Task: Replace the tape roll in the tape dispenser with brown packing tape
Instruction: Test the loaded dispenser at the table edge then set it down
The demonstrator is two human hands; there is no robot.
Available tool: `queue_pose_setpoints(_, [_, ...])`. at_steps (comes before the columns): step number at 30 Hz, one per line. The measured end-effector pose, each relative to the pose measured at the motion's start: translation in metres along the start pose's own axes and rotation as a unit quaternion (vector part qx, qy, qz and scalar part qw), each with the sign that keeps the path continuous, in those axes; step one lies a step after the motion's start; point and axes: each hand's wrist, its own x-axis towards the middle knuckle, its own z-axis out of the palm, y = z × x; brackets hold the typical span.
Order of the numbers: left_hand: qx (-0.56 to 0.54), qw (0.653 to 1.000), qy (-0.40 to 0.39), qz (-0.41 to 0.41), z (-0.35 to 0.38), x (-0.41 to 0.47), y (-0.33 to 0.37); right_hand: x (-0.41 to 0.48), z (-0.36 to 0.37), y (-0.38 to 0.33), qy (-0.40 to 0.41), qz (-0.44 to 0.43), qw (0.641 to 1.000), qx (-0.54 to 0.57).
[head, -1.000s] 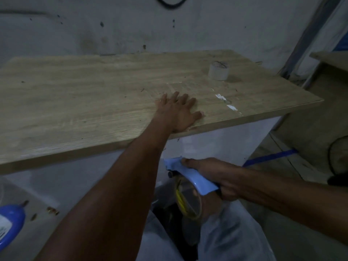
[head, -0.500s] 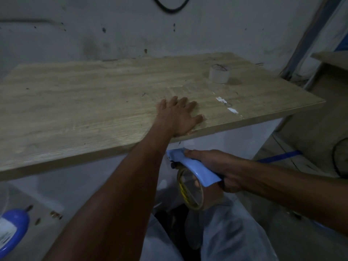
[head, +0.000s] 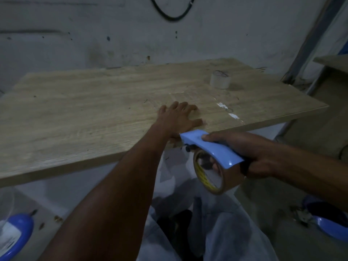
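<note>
My right hand [head: 243, 150] grips a light blue tape dispenser [head: 209, 148] by its handle, just below and in front of the table's front edge. A brown packing tape roll [head: 216, 178] with a yellow inner label sits in the dispenser, and my fingers reach through its core. My left hand [head: 178, 119] lies flat, fingers spread, on the wooden table [head: 84, 113] near its front edge, holding nothing. A pale, nearly used-up tape roll [head: 220, 79] stands on the table at the back right, apart from both hands.
White marks [head: 227, 111] dot the tabletop right of my left hand. Blue round objects lie on the floor at the lower left [head: 15, 232] and lower right [head: 327, 223]. A second wooden surface [head: 333, 61] stands at the far right. A black cable [head: 169, 10] hangs on the wall.
My right hand has lifted the dispenser with the brown roll up toward the table edge. My left hand has stayed flat on the table.
</note>
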Motion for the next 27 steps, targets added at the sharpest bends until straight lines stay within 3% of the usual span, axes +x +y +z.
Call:
queue_pose_setpoints(11, [0.000,0.998,0.001,-0.070,-0.004,0.014,-0.023,0.009,-0.003,-0.066,-0.002,-0.124,0.992,0.006])
queue_pose_setpoints(17, [-0.044,0.983,0.130,-0.126,-0.005,0.015,-0.042,0.055,0.004,-0.097,-0.026,-0.192,0.981,0.009])
queue_pose_setpoints(21, [-0.096,0.965,0.161,-0.182,-0.009,0.026,-0.067,0.098,0.009,-0.116,0.020,-0.239,0.970,-0.048])
queue_pose_setpoints(25, [-0.140,0.949,0.195,-0.205,-0.012,0.041,-0.088,0.149,0.009,-0.136,0.136,-0.311,0.922,-0.188])
queue_pose_setpoints(27, [-0.171,0.938,0.210,-0.216,-0.014,0.048,-0.092,0.167,0.010,-0.143,0.222,-0.346,0.849,-0.332])
